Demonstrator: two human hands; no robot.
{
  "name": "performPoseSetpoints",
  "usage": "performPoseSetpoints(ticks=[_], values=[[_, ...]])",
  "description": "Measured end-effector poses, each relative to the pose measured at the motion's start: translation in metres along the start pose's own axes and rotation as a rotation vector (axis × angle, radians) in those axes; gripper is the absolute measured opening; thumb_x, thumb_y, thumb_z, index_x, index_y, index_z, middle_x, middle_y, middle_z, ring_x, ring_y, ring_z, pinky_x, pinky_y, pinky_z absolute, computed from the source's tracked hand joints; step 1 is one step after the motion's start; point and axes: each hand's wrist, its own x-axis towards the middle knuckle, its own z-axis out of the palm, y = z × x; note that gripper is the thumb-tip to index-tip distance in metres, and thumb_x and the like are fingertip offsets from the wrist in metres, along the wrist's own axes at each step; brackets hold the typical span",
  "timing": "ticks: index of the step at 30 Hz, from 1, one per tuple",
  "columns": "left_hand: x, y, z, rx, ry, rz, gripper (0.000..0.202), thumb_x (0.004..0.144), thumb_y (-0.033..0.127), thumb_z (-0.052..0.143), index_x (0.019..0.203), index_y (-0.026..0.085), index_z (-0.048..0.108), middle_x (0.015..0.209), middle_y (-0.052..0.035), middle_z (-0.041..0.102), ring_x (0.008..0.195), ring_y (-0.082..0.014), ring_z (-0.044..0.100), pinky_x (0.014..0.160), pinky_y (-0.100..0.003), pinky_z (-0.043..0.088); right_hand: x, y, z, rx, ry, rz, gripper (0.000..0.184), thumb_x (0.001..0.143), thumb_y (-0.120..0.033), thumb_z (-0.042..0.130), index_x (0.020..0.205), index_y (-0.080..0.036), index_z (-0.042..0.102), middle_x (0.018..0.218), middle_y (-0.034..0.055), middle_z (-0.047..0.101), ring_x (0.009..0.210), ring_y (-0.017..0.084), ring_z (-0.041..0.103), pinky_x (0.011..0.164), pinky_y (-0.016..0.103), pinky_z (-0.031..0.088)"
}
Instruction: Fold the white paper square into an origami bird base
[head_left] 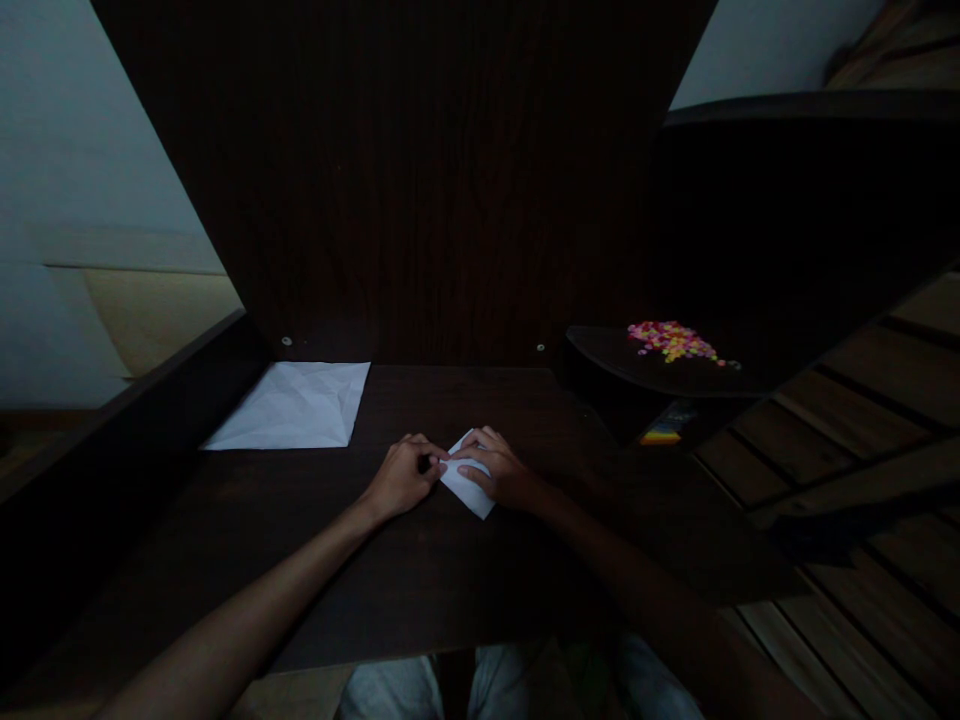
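Dark brown wood fills most of your view: a tall back panel (420,180) across the upper middle of the frame, and below it the table (450,580) that your forearms reach over from the bottom edge. At the left centre, against the back panel, a creased white sheet (292,405) lies flat on the table, well apart from your hands. At the right centre a rounded dark shelf (600,355) carries a heap of small coloured pieces (673,340) (pink, yellow and orange, too small to tell what they are).

Your left hand (401,478) sits just left of the frame's centre with its fingers curled in, the fingertips closed on the left corner of the small folded paper (466,487). Your right hand (501,470) lies on top of that same paper, fingers loosely bent over its upper edge and thumb across its face, pressing it to the table rather than gripping it. The folded paper lies on the table at the centre, between the two hands and touching both, one white corner pointing toward the lower right.
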Motion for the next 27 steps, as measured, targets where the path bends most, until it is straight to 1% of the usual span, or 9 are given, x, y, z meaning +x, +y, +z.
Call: performPoseSetpoints(ticks=[4, 10, 15, 23, 27], values=[[0.0006, -0.0006, 0.0000, 0.008, 0.001, -0.001, 0.018, 0.077, 0.016, 0.060, 0.088, 0.021, 0.074, 0.081, -0.0033, 0.066, 0.081, -0.0188, 0.060, 0.078, -0.031, 0.046, 0.0009, 0.0002, -0.0015, 0.053, -0.012, 0.029, 0.019, 0.089, -0.025, 0.056, 0.104, -0.019, 0.065, 0.101, 0.0068, 0.056, 0.097, 0.022, 0.048, 0.087, 0.040, 0.037], [0.0018, -0.0021, 0.0010, -0.007, -0.005, 0.000, 0.018, 0.075, 0.016, 0.060, 0.087, 0.020, 0.073, 0.083, -0.0033, 0.066, 0.083, -0.0186, 0.060, 0.077, -0.031, 0.046, 0.0028, -0.0016, -0.0052, 0.107, -0.028, 0.062, 0.017, 0.087, -0.025, 0.059, 0.102, -0.020, 0.063, 0.104, 0.0068, 0.057, 0.100, 0.022, 0.048, 0.088, 0.041, 0.037], [0.0021, -0.0015, 0.0008, -0.020, 0.005, -0.004, 0.017, 0.073, 0.016, 0.060, 0.085, 0.020, 0.073, 0.082, -0.0029, 0.066, 0.082, -0.0187, 0.060, 0.077, -0.031, 0.046, 0.0032, -0.0031, -0.0069, 0.120, -0.037, 0.089, 0.015, 0.085, -0.025, 0.060, 0.100, -0.021, 0.062, 0.104, 0.0057, 0.058, 0.101, 0.022, 0.048, 0.090, 0.042, 0.035], [0.0026, -0.0020, -0.0004, -0.025, -0.025, 0.010, 0.018, 0.074, 0.016, 0.059, 0.085, 0.020, 0.072, 0.081, -0.0026, 0.066, 0.081, -0.0179, 0.060, 0.077, -0.030, 0.045, 0.0042, -0.0057, -0.0086, 0.119, -0.047, 0.084, 0.015, 0.091, -0.028, 0.052, 0.098, -0.021, 0.063, 0.102, 0.0051, 0.059, 0.100, 0.020, 0.048, 0.089, 0.040, 0.035], [0.0025, -0.0023, -0.0004, -0.032, -0.016, 0.025, 0.018, 0.074, 0.015, 0.059, 0.084, 0.020, 0.072, 0.080, -0.0027, 0.066, 0.079, -0.0174, 0.059, 0.076, -0.030, 0.045, 0.0040, -0.0047, -0.0062, 0.085, -0.039, 0.068, 0.015, 0.091, -0.026, 0.053, 0.101, -0.021, 0.062, 0.102, 0.0055, 0.058, 0.100, 0.021, 0.048, 0.089, 0.040, 0.035]])
